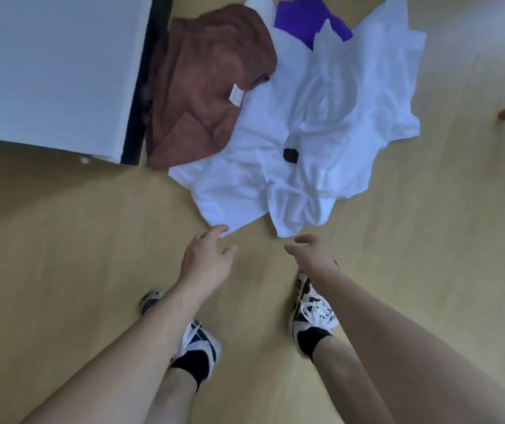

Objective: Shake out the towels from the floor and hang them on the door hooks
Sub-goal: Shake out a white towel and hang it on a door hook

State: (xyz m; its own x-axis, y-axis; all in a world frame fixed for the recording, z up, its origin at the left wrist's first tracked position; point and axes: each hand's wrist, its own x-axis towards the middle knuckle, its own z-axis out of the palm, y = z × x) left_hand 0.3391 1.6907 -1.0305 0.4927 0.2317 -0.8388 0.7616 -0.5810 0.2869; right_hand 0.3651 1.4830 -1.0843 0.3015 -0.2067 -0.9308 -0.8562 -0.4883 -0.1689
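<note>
- Left hand (207,258) — fingers loosely spread, gripping nothing, at the crumpled white towel's (321,123) six-o'clock corner.
- Right hand (314,254) likewise relaxed, empty.
- Brown terry towel (208,84) at ten o'clock.

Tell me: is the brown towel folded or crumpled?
Crumpled. The brown towel lies bunched in uneven folds on the floor, overlapping the white towel, its tag turned up.

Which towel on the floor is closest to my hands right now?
The white towel: its near corners lie just beyond both hands. The brown towel and purple towel lie farther back.
</note>
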